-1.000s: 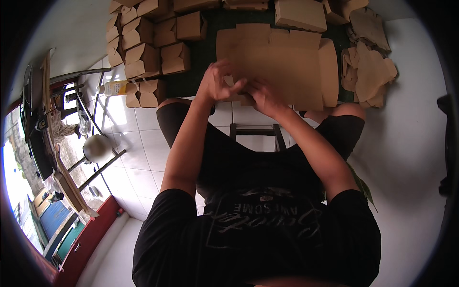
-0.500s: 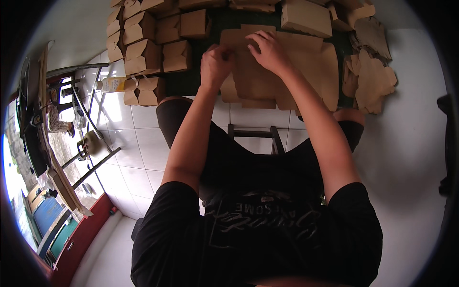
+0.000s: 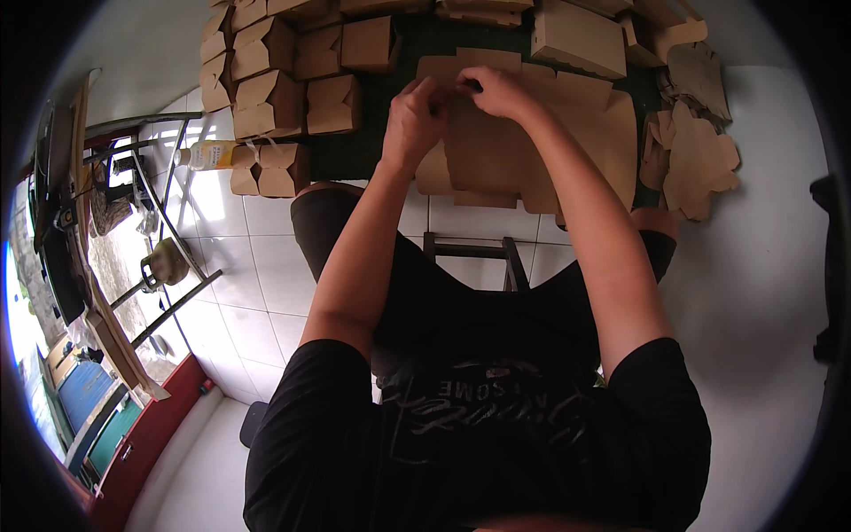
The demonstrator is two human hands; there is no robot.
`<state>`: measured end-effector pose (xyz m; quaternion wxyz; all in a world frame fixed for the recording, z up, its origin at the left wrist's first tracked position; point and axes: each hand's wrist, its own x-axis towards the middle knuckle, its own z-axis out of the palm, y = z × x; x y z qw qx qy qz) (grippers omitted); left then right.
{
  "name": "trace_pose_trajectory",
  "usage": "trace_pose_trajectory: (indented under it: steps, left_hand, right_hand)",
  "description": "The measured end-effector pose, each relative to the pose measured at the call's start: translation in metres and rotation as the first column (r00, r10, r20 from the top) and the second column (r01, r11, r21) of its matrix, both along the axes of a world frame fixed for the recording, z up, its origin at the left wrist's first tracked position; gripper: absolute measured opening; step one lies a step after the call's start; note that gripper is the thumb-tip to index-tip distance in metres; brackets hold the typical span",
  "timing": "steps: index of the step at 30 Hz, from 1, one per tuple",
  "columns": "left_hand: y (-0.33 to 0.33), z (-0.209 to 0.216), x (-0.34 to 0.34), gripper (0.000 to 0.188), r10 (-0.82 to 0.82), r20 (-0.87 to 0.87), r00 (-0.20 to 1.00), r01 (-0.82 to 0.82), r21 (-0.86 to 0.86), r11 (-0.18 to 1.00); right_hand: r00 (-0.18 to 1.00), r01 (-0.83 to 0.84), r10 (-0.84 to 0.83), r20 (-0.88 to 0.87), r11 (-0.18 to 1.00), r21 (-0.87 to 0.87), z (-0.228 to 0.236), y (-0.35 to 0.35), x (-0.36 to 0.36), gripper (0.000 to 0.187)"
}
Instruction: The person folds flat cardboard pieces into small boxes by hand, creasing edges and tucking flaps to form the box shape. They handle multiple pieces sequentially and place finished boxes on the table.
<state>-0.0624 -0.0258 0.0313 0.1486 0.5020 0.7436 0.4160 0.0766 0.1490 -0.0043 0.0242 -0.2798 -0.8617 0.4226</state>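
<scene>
From the head camera, the left hand and the right hand meet over a flat cardboard sheet on the green worktop. Both sets of fingers pinch its far edge. Folded boxes stand to the left.

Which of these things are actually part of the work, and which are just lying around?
In use:
- left hand and right hand, both on the flat cardboard blank
- folded boxes
- unfolded blanks

Lying about:
- bottle
- stool frame
- metal rack
</scene>
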Motion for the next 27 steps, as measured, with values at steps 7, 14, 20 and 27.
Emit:
trace_pose_trajectory:
  steps: [7,14,20,27]
  left_hand:
    - [0.002,-0.006,0.003,0.027,0.006,-0.001,1.0,-0.006,-0.001,1.0]
    - [0.006,-0.01,0.003,0.033,0.01,0.055,0.998,-0.006,-0.062,0.998]
    - [0.005,-0.004,0.001,0.031,-0.047,0.018,0.999,0.047,-0.004,0.999]
    - [0.005,-0.003,0.004,0.023,0.049,0.162,0.986,-0.041,-0.049,0.998]
  right_hand:
    - [0.987,-0.107,0.089,0.133,0.985,0.135,-0.01,0.003,-0.007,0.027]
    - [0.987,-0.032,0.009,0.16,0.99,0.141,-0.017,-0.002,-0.008,0.031]
    - [0.982,-0.12,0.126,0.144,0.991,-0.049,-0.02,0.013,-0.005,0.033]
    - [0.987,-0.084,0.098,0.128,0.99,-0.109,-0.012,0.01,0.001,0.035]
